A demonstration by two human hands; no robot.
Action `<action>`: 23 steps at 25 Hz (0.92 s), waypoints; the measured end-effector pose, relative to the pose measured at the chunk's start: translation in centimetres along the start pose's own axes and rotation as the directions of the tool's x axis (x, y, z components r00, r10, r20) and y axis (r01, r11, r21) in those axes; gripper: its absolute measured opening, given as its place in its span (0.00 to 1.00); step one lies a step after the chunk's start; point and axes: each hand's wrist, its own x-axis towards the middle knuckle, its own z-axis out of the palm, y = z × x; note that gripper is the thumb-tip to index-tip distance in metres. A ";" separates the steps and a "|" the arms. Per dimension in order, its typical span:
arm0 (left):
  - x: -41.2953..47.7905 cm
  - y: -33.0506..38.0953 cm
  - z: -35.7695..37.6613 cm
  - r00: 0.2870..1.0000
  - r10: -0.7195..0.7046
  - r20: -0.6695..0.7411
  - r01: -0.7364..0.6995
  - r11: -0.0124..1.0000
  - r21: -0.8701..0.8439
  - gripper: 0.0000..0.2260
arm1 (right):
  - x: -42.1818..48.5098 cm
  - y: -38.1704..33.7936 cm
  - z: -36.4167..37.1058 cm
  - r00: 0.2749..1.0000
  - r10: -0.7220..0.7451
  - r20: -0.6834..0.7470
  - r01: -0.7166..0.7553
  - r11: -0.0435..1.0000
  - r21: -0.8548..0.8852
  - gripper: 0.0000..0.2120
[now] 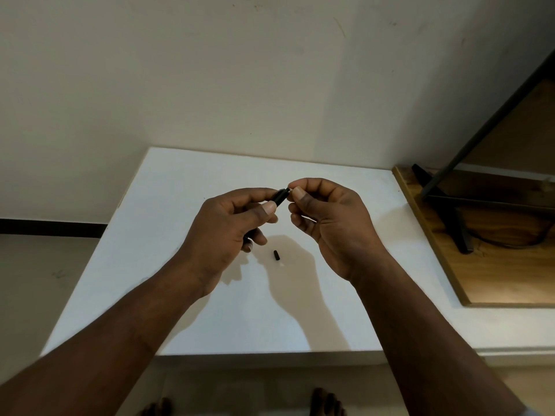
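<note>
left hand (228, 226) gripped a black pen (280, 197) above the white bench (180, 205). right hand (327, 217) pinched the pen's pale end. a small black piece (276, 255) lay on the bench beneath. step judged: working that end. next move calls for a steady barrel and a fine twist or pull.

Indoor light, moderate, warm cast on wall (270, 70). White bench (168, 265) brightest area, no blown glare. Light from above, behind the person: soft double shadows of hands and forearms fall on bench below hands. Wooden board (495, 265) at right has warm glow on near part. Wide-angle bending at edges, forearms stretched. Focus mostly sharp, slight softness at bottom corners.
</note>
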 end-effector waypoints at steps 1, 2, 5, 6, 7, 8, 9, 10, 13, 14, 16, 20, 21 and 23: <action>0.0 0.0 0.0 1.000 0.001 0.001 -0.001 1.000 -0.002 0.10 | 0.0 0.0 0.0 1.000 -0.004 0.001 0.004 1.000 0.003 0.07; 0.0 0.0 -0.1 1.000 0.002 0.002 -0.002 1.000 -0.004 0.10 | 0.0 -0.1 0.0 1.000 -0.008 0.002 0.008 1.000 0.010 0.07; 0.0 -0.1 -0.1 1.000 0.004 0.004 -0.004 1.000 -0.001 0.10 | -0.1 -0.1 0.1 1.000 -0.012 -0.002 0.012 1.000 0.019 0.07; 0.0 -0.1 -0.1 1.000 0.005 0.007 -0.005 1.000 0.003 0.10 | -0.1 -0.1 0.1 1.000 -0.017 -0.001 0.017 1.000 0.007 0.07; 0.0 -0.1 -0.1 1.000 0.007 0.010 -0.008 1.000 0.007 0.09 | -0.1 -0.1 0.1 1.000 -0.024 0.003 0.024 1.000 -0.011 0.07; 0.0 -0.1 -0.1 1.000 0.009 0.011 -0.009 1.000 0.010 0.09 | -0.1 -0.1 0.1 0.999 -0.032 0.005 0.033 0.999 -0.030 0.07; 0.0 -0.1 -0.2 1.000 0.011 0.009 -0.011 1.000 0.015 0.10 | -0.1 -0.2 0.0 0.999 -0.046 0.007 0.046 0.998 -0.054 0.07; 0.0 -0.1 -0.2 1.000 0.015 0.005 -0.015 1.000 0.026 0.10 | -0.1 -0.2 0.0 0.998 -0.066 0.006 0.066 0.994 -0.092 0.07; -0.2 -0.1 -0.2 0.998 0.063 -0.013 -0.061 0.990 0.125 0.09 | -0.2 -0.4 -0.1 0.987 -0.161 -0.008 0.152 0.944 -0.292 0.07; -0.2 -0.1 -0.2 0.996 0.089 -0.021 -0.084 0.982 0.171 0.09 | -0.2 -0.5 -0.1 0.980 -0.200 -0.014 0.181 0.912 -0.367 0.07; -0.2 0.0 -0.2 0.989 0.142 -0.041 -0.125 0.952 0.279 0.09 | -0.3 -0.6 -0.1 0.960 -0.279 -0.013 0.236 0.834 -0.499 0.09; -0.2 -0.2 -0.2 0.963 0.258 -0.073 -0.196 0.865 0.462 0.09 | -0.4 -0.6 -0.1 0.930 -0.366 0.020 0.291 0.704 -0.647 0.11; -0.3 -0.3 -0.2 0.956 0.285 -0.074 -0.214 0.846 0.487 0.09 | -0.4 -0.5 -0.1 0.927 -0.375 0.031 0.295 0.673 -0.678 0.10; -0.3 -0.4 -0.2 0.942 0.328 -0.066 -0.249 0.818 0.519 0.10 | -0.4 -0.4 -0.1 0.916 -0.398 0.055 0.310 0.613 -0.726 0.10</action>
